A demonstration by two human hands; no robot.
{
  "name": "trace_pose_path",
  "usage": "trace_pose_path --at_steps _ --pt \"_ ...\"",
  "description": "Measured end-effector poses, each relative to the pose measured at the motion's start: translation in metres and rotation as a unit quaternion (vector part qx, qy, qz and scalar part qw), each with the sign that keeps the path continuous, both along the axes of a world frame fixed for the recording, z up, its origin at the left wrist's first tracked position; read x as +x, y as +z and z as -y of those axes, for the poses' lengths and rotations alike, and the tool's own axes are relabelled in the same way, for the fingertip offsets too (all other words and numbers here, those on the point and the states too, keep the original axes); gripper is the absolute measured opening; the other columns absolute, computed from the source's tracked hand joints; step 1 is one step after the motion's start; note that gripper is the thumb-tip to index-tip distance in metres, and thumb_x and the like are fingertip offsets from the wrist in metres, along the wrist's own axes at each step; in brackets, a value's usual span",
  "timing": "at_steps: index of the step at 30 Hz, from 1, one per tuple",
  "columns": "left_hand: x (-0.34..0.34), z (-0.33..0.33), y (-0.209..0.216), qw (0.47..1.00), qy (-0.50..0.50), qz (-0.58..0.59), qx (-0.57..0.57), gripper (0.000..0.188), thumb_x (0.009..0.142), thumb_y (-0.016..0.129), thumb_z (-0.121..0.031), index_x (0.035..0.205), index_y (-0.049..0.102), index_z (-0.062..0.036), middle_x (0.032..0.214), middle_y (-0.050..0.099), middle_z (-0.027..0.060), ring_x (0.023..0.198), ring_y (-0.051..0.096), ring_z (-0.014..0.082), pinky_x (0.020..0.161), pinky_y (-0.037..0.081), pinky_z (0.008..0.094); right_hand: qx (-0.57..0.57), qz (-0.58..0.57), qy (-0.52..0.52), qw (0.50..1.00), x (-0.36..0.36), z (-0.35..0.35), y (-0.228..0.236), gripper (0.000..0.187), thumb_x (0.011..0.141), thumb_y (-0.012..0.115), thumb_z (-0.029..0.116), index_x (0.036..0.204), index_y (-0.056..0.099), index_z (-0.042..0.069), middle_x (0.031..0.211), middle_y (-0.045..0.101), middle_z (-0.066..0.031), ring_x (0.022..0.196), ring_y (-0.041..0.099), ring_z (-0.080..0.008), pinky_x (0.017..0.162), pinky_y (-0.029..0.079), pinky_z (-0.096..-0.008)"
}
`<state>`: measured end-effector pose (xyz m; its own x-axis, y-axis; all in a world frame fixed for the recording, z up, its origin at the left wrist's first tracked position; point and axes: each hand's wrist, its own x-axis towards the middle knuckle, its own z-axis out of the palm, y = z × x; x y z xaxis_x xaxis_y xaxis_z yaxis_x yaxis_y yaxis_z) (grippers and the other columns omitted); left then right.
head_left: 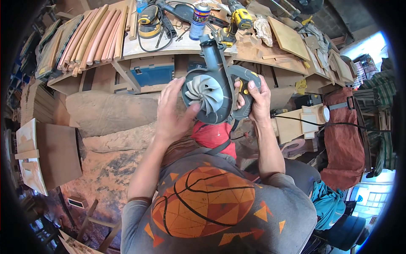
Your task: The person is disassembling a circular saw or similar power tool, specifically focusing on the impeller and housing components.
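In front of my chest I hold a dark grey electric hand blower (pixel 213 63), its outlet tube pointing away from me. The round side of its housing is uncovered, so the pale grey bladed fan wheel (pixel 204 93) shows. My right hand (pixel 259 96) is closed round the handle at the right, beside a yellow trigger. At the left rim of the housing is my left hand (pixel 174 111), fingers along the edge and thumb at the lower blades of the fan wheel. A red fabric bag (pixel 215 137) lies just below the blower, partly hidden by it.
Across the far side runs a wooden workbench (pixel 177 46) with a sander (pixel 149 21), a spray can (pixel 199 21), a yellow cordless drill (pixel 241 17) and several wooden strips (pixel 95 36). A black cable (pixel 308 122) stretches to the right. A wooden box (pixel 55 154) stands at left.
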<state>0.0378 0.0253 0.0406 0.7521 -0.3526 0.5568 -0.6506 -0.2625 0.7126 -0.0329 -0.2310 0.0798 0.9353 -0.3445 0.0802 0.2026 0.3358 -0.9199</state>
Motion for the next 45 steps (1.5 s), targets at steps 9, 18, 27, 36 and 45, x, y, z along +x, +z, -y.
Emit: trace_pose_path --at_steps 9,18,27,36,45 --pt "-0.031 -0.013 0.006 0.932 -0.211 -0.291 0.045 0.073 0.087 0.077 -0.029 0.147 0.048 0.0010 0.130 0.064 0.0213 0.119 0.061 0.0332 0.108 0.041 0.0458 0.005 -0.017 -0.033 0.999 -0.007 0.007 -0.008 0.037 0.099 0.070 0.023 0.123 0.050 0.002 0.097 0.069 -0.0171 0.054 0.060 -0.0172 0.045 0.052 -0.0326" --pt "-0.007 -0.034 0.005 0.877 -0.261 -0.324 -0.240 0.065 0.096 0.064 -0.009 0.154 0.036 -0.0019 0.136 0.063 0.0173 0.121 0.061 0.0217 0.107 0.043 0.0380 0.027 -0.002 -0.050 0.998 -0.007 0.020 -0.012 0.036 0.101 0.067 0.022 0.124 0.049 0.003 0.097 0.069 -0.0181 0.054 0.060 -0.0176 0.046 0.053 -0.0325" --pt "0.002 0.019 -0.023 0.948 -0.116 -0.293 -0.048 0.063 0.102 0.060 -0.013 0.156 0.032 0.0038 0.150 0.052 0.0209 0.134 0.052 0.0235 0.111 0.041 0.0353 0.037 -0.017 -0.022 0.999 -0.009 0.006 -0.016 0.037 0.099 0.070 0.018 0.124 0.050 0.002 0.096 0.069 -0.0171 0.053 0.060 -0.0170 0.044 0.051 -0.0310" --pt "-0.045 0.013 0.073 0.887 -0.425 -0.179 0.001 0.052 0.094 0.072 -0.029 0.135 0.060 0.0011 0.110 0.069 0.0122 0.108 0.064 0.0214 0.104 0.047 0.0399 -0.062 -0.094 -0.008 0.994 -0.006 0.005 -0.015 0.035 0.099 0.070 0.017 0.126 0.053 0.003 0.097 0.072 -0.0139 0.053 0.059 -0.0131 0.045 0.049 -0.0286" --pt "-0.037 -0.030 -0.016 0.913 -0.179 -0.277 -0.241 0.039 0.101 0.062 -0.026 0.126 0.063 0.0043 0.084 0.068 0.0071 0.093 0.064 0.0173 0.094 0.049 0.0359 -0.077 -0.083 -0.019 0.993 -0.008 0.014 -0.032 0.052 0.084 0.083 0.003 0.127 0.053 0.000 0.092 0.070 -0.0076 0.055 0.059 -0.0101 0.048 0.047 -0.0254"
